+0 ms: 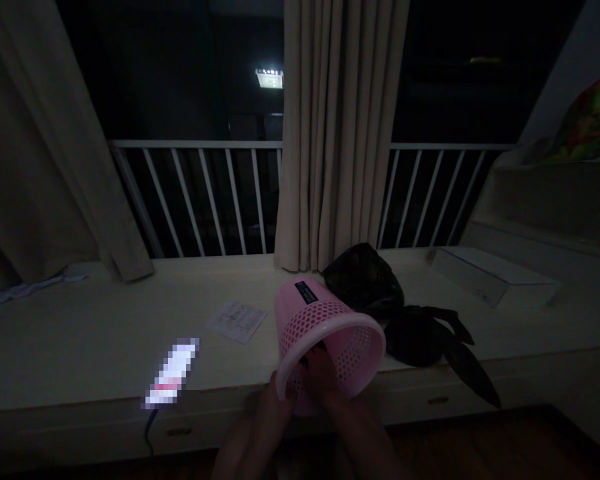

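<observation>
Where curtain point(340, 133) reaches ledge point(105, 333) in dimness | pink basket point(291, 303) tilted | left fingers point(291, 400) grip rim point(347, 320) | right fingers point(317, 363) unclear

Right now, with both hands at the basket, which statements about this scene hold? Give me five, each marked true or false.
1. The pink basket is tilted, its mouth toward the person. True.
2. The right hand is resting on the paper. False: it reaches inside the basket.
3. The left hand is at the basket's rim. True.
4. The black bags lie left of the basket. False: they lie to its right.
5. The white box is farther right than the basket. True.
</observation>
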### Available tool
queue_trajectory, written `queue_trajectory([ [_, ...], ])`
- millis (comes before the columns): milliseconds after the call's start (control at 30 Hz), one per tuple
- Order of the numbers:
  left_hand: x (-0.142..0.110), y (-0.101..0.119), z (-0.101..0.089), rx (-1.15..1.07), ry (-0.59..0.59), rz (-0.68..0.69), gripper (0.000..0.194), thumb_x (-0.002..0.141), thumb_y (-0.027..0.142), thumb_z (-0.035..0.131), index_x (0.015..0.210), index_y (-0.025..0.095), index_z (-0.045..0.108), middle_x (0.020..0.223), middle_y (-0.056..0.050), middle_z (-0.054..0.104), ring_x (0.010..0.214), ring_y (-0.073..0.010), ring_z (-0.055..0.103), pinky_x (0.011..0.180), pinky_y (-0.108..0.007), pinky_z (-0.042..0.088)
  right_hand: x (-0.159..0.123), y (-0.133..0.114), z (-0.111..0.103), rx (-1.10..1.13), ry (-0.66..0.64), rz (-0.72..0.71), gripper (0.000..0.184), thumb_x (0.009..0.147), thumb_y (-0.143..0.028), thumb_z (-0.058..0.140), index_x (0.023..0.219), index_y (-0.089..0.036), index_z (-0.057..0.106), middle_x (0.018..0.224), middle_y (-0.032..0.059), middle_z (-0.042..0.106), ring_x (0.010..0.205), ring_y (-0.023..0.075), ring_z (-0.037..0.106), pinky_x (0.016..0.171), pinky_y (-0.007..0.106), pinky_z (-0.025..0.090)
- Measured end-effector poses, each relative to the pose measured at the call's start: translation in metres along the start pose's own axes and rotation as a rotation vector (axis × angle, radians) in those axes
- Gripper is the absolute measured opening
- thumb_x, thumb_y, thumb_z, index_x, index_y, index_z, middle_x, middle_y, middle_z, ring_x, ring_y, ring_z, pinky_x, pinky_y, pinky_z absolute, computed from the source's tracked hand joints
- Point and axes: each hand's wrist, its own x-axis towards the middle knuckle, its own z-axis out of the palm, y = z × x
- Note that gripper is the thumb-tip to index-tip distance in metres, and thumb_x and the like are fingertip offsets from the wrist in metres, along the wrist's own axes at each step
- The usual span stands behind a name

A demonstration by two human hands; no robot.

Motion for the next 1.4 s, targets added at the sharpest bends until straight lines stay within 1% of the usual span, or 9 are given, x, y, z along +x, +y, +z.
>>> queue_trajectory([
  [167,0.0,0.002,0.0,0.055,-0.004,-0.038,0.04,0.093,0.011,0.052,0.132,0.007,0.056,0.124,-0.016,0.074,0.113,-0.0217,0.072,0.092,-0.024,0.052,-0.003,-0.001,-0.008,-0.064,-0.003,0.097,0.034,0.093,-0.025,0.052,0.121,-0.017,0.07,0.126,0.0144,0.065,0.12,0.0299,0.056,0.106,0.043,0.038],
  [333,0.003,-0.003,0.003,0.033,-0.01,-0.018,0.039,0.093,0.012,0.051,0.132,0.008,0.055,0.126,-0.017,0.073,0.112,-0.0217,0.072,0.093,-0.025,0.052,-0.005,-0.002,-0.011,-0.104,0.03,0.14,0.035,0.092,-0.028,0.055,0.122,-0.018,0.069,0.125,0.0162,0.065,0.119,0.0321,0.056,0.104,0.046,0.038],
  [467,0.002,-0.003,0.003,0.046,-0.014,-0.015,0.042,0.093,0.012,0.052,0.134,0.005,0.053,0.125,-0.019,0.073,0.111,-0.0231,0.072,0.092,-0.026,0.053,-0.004,0.0,-0.007,-0.109,0.015,0.11,0.037,0.092,-0.022,0.051,0.125,-0.019,0.068,0.129,0.0151,0.064,0.121,0.031,0.055,0.105,0.045,0.037],
  [633,0.001,0.004,0.001,0.043,-0.029,-0.041,0.041,0.093,0.01,0.05,0.134,0.004,0.053,0.124,-0.019,0.073,0.109,-0.0222,0.073,0.093,-0.026,0.052,-0.002,0.003,-0.002,-0.073,-0.016,0.045,0.037,0.093,-0.025,0.052,0.124,-0.016,0.068,0.128,0.0152,0.064,0.122,0.0315,0.054,0.106,0.044,0.038],
  [767,0.002,0.002,0.003,0.026,0.005,-0.026,0.041,0.092,0.013,0.052,0.132,0.007,0.055,0.12,-0.017,0.075,0.11,-0.0236,0.072,0.093,-0.027,0.053,0.0,0.005,0.0,-0.021,-0.016,-0.01,0.035,0.093,-0.027,0.053,0.122,-0.016,0.069,0.127,0.015,0.064,0.123,0.0293,0.054,0.108,0.042,0.037],
  [867,0.003,-0.002,0.004,0.002,0.02,-0.005,0.04,0.091,0.013,0.051,0.13,0.01,0.058,0.119,-0.014,0.076,0.111,-0.0229,0.072,0.094,-0.027,0.053,0.0,0.004,-0.001,0.017,-0.022,-0.034,0.035,0.091,-0.025,0.054,0.122,-0.015,0.069,0.128,0.0147,0.064,0.123,0.0286,0.055,0.109,0.041,0.038],
  [1033,0.003,-0.004,0.004,0.033,-0.005,0.013,0.041,0.092,0.01,0.05,0.133,0.007,0.055,0.127,-0.017,0.072,0.112,-0.0206,0.071,0.094,-0.024,0.052,-0.001,0.001,-0.003,0.061,-0.035,-0.049,0.037,0.089,-0.019,0.052,0.122,-0.014,0.068,0.127,0.0141,0.065,0.121,0.0279,0.057,0.108,0.039,0.039],
  [1267,0.0,0.004,0.0,0.072,-0.019,-0.062,0.042,0.093,0.012,0.05,0.135,0.008,0.052,0.127,-0.015,0.072,0.115,-0.0202,0.07,0.093,-0.023,0.051,0.0,0.001,-0.003,0.128,-0.04,-0.028,0.033,0.088,-0.015,0.051,0.115,-0.014,0.07,0.122,0.012,0.069,0.113,0.0239,0.062,0.099,0.033,0.044],
  [1400,0.0,0.001,0.0,0.042,-0.013,-0.004,0.041,0.093,0.012,0.049,0.133,0.01,0.054,0.13,-0.015,0.071,0.12,-0.0209,0.068,0.096,-0.023,0.05,0.001,0.0,-0.005,0.088,-0.039,-0.014,0.031,0.087,-0.016,0.052,0.112,-0.014,0.071,0.116,0.011,0.071,0.109,0.0244,0.063,0.095,0.033,0.044],
])
